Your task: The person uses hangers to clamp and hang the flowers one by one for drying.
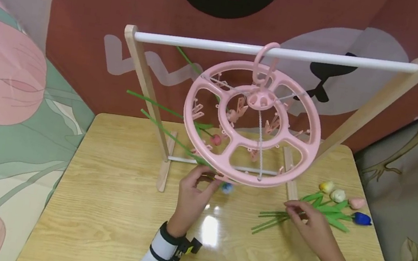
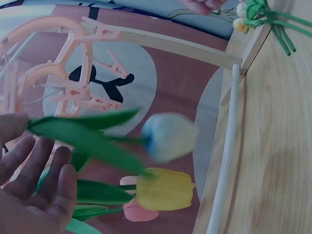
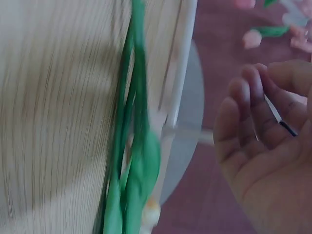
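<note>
A round pink clip hanger (image 1: 261,100) hangs by its hook, several small clips around its rings. At its near rim is my left hand (image 1: 195,191), beside a clip (image 1: 224,178). Thumb and forefinger pinch the leafy stem of a blue-and-white tulip (image 2: 170,136), blurred in the left wrist view; the other fingers are loose. Below that flower show a yellow tulip (image 2: 165,190) and a pink one (image 2: 140,209). Over a bunch of tulips (image 1: 321,206) on the table hovers my right hand (image 1: 310,227), fingers loosely bent and apart from the stems in the right wrist view.
The hanger's hook is over the white bar (image 1: 205,45) of a wooden rack (image 1: 374,110) standing on the table (image 1: 111,215). Green stems (image 1: 156,104) stick out left past the rack's post. A printed cloth (image 1: 84,39) hangs close behind.
</note>
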Tool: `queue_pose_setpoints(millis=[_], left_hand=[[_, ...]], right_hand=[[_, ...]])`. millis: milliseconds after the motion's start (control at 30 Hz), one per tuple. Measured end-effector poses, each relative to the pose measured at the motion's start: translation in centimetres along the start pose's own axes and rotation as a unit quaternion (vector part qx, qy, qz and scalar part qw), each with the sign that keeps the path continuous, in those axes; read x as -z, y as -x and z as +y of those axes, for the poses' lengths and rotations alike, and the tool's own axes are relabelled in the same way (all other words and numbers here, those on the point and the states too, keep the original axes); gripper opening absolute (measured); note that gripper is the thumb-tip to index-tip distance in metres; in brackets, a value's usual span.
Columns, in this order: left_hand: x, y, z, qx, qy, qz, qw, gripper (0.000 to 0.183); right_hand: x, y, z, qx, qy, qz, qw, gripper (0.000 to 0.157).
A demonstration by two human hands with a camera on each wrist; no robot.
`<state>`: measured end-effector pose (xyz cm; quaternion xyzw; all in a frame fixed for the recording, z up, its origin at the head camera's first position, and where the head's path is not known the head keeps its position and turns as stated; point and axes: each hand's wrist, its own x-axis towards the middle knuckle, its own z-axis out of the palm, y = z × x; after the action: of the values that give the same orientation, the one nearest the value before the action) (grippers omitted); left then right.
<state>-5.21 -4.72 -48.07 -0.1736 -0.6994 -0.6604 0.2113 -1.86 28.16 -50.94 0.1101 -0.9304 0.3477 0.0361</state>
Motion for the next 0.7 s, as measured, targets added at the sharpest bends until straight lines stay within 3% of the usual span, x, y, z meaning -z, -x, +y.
queue_pose_setpoints(millis=[167, 400, 533, 700], left_hand=[[0.5, -0.2, 0.1, 0.001, 0.004, -0.003, 1.0000, 0.028], [0.7, -0.1, 0.1, -0.003, 0.026, -0.049, 0.9984, 0.025], [0.8, 0.4, -0.3, 0.016, 0.022, -0.069, 0.9972, 0.020], [1.0, 1.3, -0.6, 0.054, 0.005, -0.091, 0.9944, 0.017]], right_hand=[[1.2, -0.4, 2.7, 0.046, 0.098, 0.022, 0.994, 0.025], [1.1, -1.2, 4.9, 0.134, 0.207, 0.035, 0.968, 0.036], [0.9, -1.9, 5.5, 0.146, 0.254, 0.023, 0.956, 0.037], [0.7, -2.3, 6.3, 0.135, 0.287, 0.002, 0.948, 0.036]])
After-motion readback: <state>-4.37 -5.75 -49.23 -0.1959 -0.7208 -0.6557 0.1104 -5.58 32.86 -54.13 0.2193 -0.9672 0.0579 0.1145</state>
